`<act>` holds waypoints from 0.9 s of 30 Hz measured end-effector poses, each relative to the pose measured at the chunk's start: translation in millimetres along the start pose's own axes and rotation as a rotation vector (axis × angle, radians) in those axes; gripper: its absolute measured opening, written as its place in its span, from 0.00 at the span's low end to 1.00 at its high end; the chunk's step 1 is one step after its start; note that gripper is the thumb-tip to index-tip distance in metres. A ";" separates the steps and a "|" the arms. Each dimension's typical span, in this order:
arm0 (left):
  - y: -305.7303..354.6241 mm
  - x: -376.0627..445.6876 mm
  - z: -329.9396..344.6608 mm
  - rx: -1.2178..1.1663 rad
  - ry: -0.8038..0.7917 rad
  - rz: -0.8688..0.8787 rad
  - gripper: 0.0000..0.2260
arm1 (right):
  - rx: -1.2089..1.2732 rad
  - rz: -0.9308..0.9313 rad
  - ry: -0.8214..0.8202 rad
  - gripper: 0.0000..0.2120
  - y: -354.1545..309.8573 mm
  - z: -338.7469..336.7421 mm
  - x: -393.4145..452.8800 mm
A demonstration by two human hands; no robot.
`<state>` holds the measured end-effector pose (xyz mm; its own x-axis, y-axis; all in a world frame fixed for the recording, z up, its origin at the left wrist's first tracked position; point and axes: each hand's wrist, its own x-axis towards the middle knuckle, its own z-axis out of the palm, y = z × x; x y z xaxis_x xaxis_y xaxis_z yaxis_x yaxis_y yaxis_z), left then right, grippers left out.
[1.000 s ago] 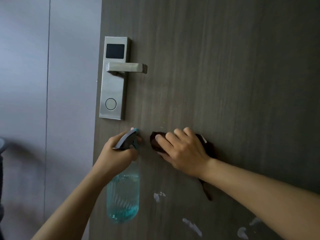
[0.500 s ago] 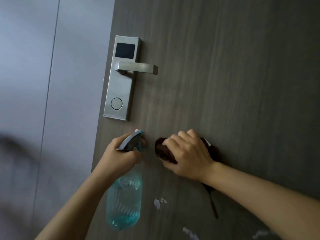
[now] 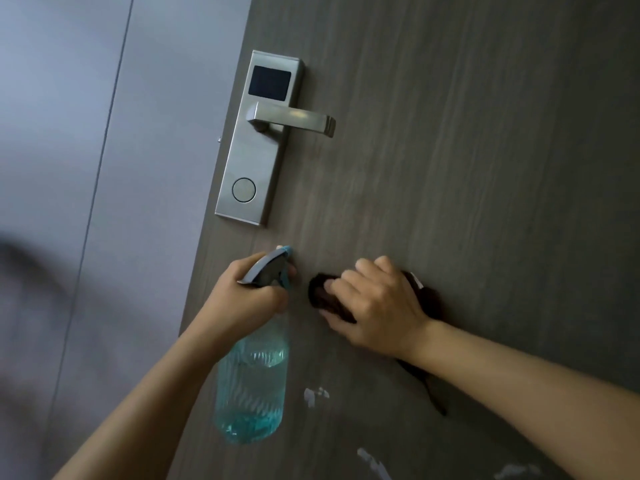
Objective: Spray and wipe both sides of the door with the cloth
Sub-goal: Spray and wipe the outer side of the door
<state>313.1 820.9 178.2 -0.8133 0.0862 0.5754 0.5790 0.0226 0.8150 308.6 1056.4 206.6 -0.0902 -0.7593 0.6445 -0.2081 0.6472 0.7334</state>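
Wood-grain door (image 3: 467,168): dark brown-grey, it filled the right and centre of the frame; its free edge ran down the middle-left, with a pale grey wall (image 3: 86,133) beyond.
Lock plate (image 3: 258,140): brushed metal, upper centre, with a black reader window, a lever handle (image 3: 294,119) pointing right and a round keyhole cover below.
Left hand (image 3: 249,299): its fingers were curled round the neck and trigger of the spray bottle (image 3: 252,382), nozzle close to the door just under the lock plate; the clear bottle hung down, about half full of blue liquid.
Right hand (image 3: 377,306): it pressed the dark cloth (image 3: 327,297) flat on the door just right of the nozzle, fingers bent over the wad and thumb underneath; a tail of cloth dangled below the wrist.
White smears (image 3: 315,394): several pale marks sat lower on the door, centre to lower right, not yet reached by the cloth.
Change over the last second: both hands kept nearly the same pose and spacing, while the lock plate and door edge slid rightward in the frame, so mostly the head had turned; the cloth had barely travelled.
Meaning for the task: this looked like a pause between a spray and a wipe on this face; the smears below and the other face of the door probably remained to be done.
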 end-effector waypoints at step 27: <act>1.9 -2.5 2.5 0.080 0.007 0.004 0.18 | 0.092 -0.012 -0.013 0.13 -14.5 5.4 -11.0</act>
<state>316.4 823.1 178.1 -0.8114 0.0790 0.5792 0.5845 0.1015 0.8050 307.4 1055.0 187.7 -0.0999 -0.7683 0.6323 -0.2980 0.6294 0.7177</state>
